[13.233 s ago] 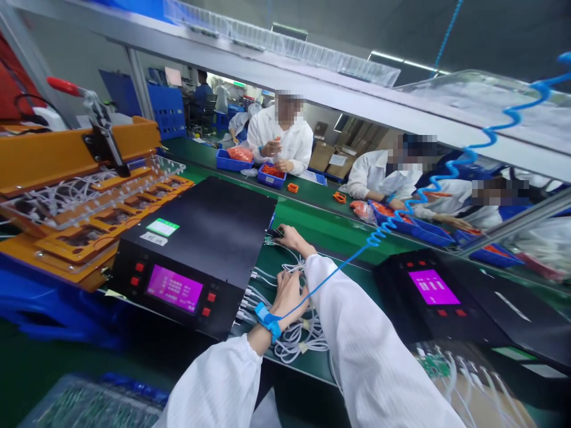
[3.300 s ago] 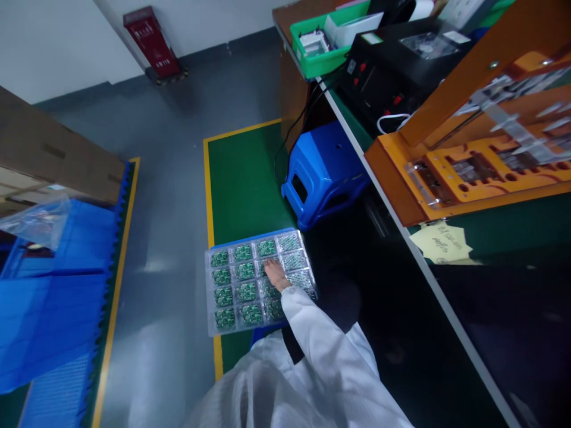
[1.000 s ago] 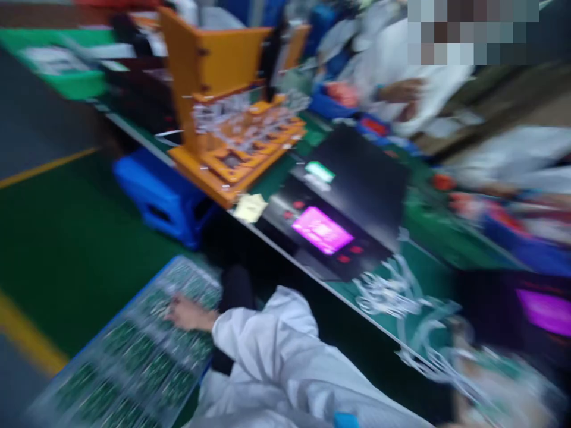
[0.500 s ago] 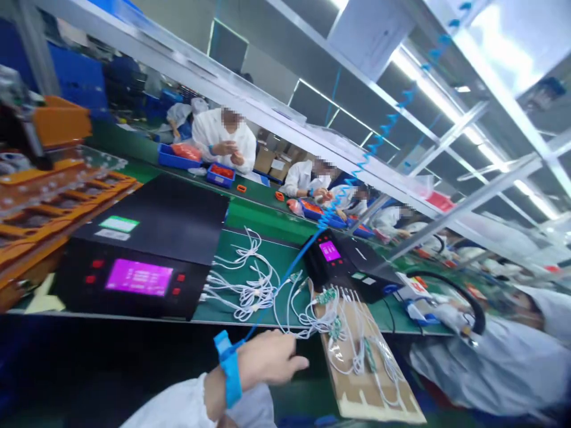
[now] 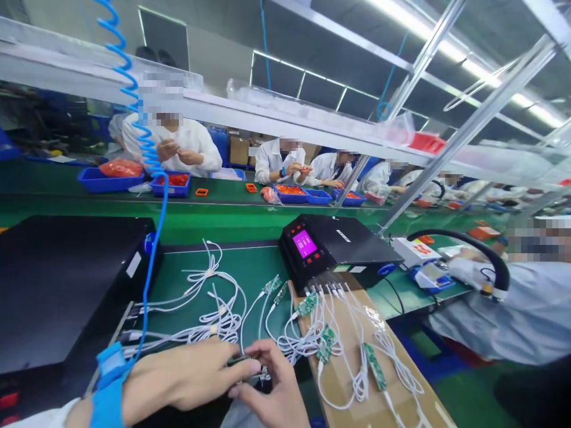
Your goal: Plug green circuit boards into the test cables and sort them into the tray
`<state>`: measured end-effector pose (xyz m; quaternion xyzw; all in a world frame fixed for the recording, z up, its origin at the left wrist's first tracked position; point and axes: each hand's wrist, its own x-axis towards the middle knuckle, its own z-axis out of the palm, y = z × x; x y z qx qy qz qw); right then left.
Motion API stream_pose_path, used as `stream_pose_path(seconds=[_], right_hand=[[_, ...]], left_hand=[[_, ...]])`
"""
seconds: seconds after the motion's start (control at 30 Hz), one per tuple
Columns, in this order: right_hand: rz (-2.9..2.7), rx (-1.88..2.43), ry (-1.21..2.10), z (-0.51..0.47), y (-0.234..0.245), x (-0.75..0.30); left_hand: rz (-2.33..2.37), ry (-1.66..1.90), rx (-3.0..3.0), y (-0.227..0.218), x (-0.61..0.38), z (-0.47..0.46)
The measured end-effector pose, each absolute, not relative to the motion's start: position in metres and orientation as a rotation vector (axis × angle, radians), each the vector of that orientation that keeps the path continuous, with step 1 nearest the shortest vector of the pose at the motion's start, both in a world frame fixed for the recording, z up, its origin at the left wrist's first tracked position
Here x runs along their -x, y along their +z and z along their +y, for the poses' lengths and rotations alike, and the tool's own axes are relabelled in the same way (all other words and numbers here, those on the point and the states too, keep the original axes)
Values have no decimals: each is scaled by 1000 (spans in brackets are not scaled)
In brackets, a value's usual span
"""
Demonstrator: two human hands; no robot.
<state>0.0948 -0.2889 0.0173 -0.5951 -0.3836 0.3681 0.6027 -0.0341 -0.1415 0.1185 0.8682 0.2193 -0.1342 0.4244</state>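
Note:
My left hand (image 5: 187,375), with a blue wrist strap (image 5: 109,389) on it, is closed around a small green circuit board (image 5: 241,360). My right hand (image 5: 282,389) meets it from the right, its fingers and thumb pinching the board's other end, where shiny metal parts show. Fingers cover most of the board. Just beyond the hands lie bundled white cables (image 5: 223,324). Several more green boards sit to the right, among them one on the brown cardboard (image 5: 375,365), with white cables plugged in.
A black box with a lit purple screen (image 5: 304,244) stands behind the cardboard. Another black box (image 5: 75,285) is at left. A coiled blue cord (image 5: 149,297) hangs at left. Co-workers in white coats sit across the bench with blue bins (image 5: 172,189); another person (image 5: 513,303) is at right.
The view has swung, and the left box's screen has left the frame. My right hand has come into view. My left hand, earlier with its thumb out, now holds a circuit board.

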Motion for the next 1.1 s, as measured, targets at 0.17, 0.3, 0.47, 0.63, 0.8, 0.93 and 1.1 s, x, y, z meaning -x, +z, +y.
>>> stream_pose_path(seconds=[0.17, 0.3, 0.47, 0.63, 0.8, 0.93, 1.1], right_hand=[[-613, 1238, 862, -251, 41, -109], [-582, 1117, 905, -222, 62, -116], [-625, 1091, 811, -185, 71, -111], [-585, 1177, 659, -155, 68, -107], [-668, 1333, 674, -125, 68, -116], [-731, 1363, 852, -99, 68, -123], [-774, 1225, 1004, -63, 62, -140]], left_hand=[[423, -179, -2273, 131, 19, -113], [460, -218, -2227, 147, 8, -85], [485, -193, -2053, 161, 2, -46], [580, -138, -1748, 153, 4, -17], [625, 76, -1561, 137, -1, 9], [626, 123, -1492, 130, -2, 33], [574, 196, -1454, 125, 8, 66]])
